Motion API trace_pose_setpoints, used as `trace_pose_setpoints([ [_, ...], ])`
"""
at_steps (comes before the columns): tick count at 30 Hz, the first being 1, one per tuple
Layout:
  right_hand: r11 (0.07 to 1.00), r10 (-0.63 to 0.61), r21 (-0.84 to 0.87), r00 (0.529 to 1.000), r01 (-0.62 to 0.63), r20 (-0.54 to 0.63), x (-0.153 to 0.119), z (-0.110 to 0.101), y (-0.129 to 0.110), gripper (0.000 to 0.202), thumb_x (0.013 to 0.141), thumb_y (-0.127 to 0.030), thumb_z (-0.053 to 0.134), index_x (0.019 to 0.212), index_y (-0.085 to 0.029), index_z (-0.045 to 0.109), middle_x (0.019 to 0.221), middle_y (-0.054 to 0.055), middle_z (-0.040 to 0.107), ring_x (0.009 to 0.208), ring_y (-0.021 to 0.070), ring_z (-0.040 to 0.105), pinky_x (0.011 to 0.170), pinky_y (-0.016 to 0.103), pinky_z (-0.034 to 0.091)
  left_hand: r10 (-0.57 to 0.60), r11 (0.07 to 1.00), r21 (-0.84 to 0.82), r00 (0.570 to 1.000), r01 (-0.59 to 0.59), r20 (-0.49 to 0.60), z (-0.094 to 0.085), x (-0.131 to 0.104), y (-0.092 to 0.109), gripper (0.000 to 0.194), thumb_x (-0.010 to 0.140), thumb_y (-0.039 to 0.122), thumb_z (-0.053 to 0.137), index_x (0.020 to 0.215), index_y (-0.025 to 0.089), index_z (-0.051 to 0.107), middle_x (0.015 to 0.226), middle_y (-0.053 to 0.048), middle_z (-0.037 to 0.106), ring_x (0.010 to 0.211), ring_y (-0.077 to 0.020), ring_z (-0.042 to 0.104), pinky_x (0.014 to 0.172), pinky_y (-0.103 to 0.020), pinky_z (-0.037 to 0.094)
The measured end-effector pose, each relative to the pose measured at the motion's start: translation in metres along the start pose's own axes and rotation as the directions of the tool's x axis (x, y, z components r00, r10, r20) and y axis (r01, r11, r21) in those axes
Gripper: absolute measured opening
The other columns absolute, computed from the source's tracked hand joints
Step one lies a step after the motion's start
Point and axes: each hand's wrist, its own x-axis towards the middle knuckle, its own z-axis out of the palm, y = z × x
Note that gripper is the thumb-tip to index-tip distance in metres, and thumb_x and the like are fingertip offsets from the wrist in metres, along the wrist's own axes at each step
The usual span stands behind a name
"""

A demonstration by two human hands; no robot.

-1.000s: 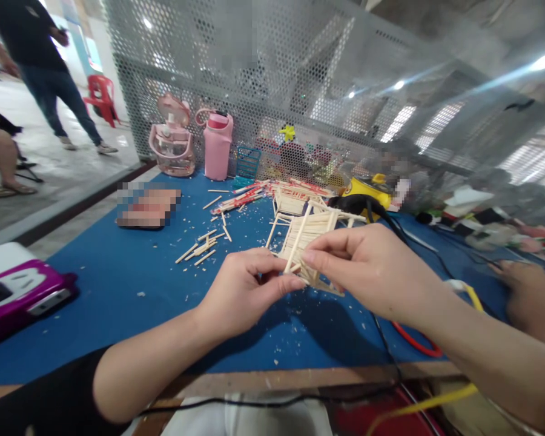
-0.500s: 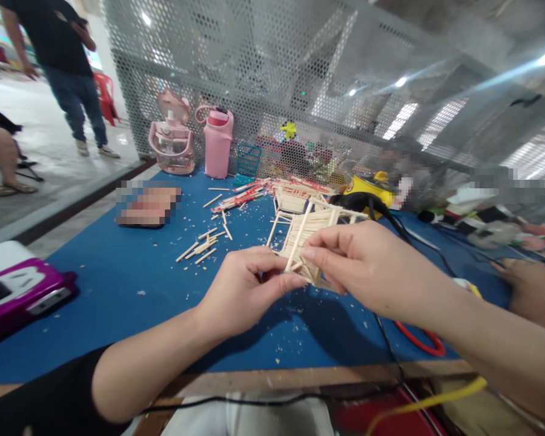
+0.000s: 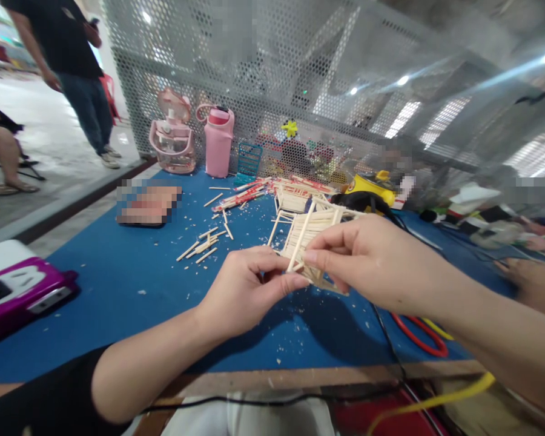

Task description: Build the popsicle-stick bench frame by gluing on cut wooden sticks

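Above the blue table mat, a small model built of thin wooden sticks (image 3: 302, 233) is held up between my hands. My left hand (image 3: 254, 284) pinches its lower near corner between thumb and fingers. My right hand (image 3: 358, 260) has its thumb and fingertips closed at the model's right front, against the sticks; whether a separate stick is in that pinch I cannot make out. Behind it stands another stick-built piece (image 3: 292, 201), partly covered by the first. Short cut sticks (image 3: 203, 245) lie loose on the mat, left of the model.
Red-and-white wrapped sticks (image 3: 243, 195) lie at the back, near a pink bottle (image 3: 218, 145) and a clear pink jug (image 3: 172, 145). A purple-and-white device (image 3: 27, 290) is at left. Cables (image 3: 422, 336) run at right, where another person's hand (image 3: 527, 275) rests.
The model and both hands have barely moved. In the background, the standing person has shifted slightly to the right.
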Motion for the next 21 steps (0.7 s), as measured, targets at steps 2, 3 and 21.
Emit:
trace_pose_setpoints([
  [2, 1.000, -0.005, -0.025, 1.000, 0.004, -0.005, 0.000, -0.001, -0.001, 0.026, 0.078, -0.025, 0.056, 0.054, -0.019, 0.063, 0.040, -0.005, 0.050, 0.030, 0.0050, 0.034, 0.029, 0.020, 0.021, 0.009, 1.000, 0.003, 1.000, -0.009, 0.000, 0.000, 0.000, 0.000, 0.015, 0.081, 0.032, 0.067, 0.083, 0.020, 0.076, 0.060, 0.002, 0.057, 0.055, -0.0089, 0.047, 0.053, -0.021, 0.036],
  [3, 0.999, -0.001, -0.038, 1.000, 0.000, -0.005, 0.000, 0.000, -0.002, 0.025, 0.078, -0.025, 0.056, 0.055, -0.019, 0.063, 0.040, -0.005, 0.050, 0.030, 0.0051, 0.035, 0.029, 0.019, 0.021, 0.013, 1.000, 0.003, 1.000, -0.013, -0.001, 0.000, 0.000, 0.000, 0.015, 0.081, 0.032, 0.067, 0.082, 0.020, 0.076, 0.060, 0.002, 0.057, 0.055, -0.0087, 0.047, 0.053, -0.021, 0.036],
  [21, 0.482, 0.407, 0.872, 0.862, 0.078, -0.302, -0.061, 0.068, 0.041, 0.038, 0.079, -0.053, 0.062, 0.067, -0.020, 0.047, 0.051, -0.006, 0.045, 0.039, 0.0058, 0.036, 0.035, 0.018, 0.025, -0.370, 0.906, -0.279, 0.915, 0.317, -0.161, -0.002, -0.008, 0.012, 0.020, 0.077, 0.038, 0.068, 0.080, 0.019, 0.075, 0.056, 0.003, 0.055, 0.051, -0.0064, 0.040, 0.048, -0.018, 0.034],
])
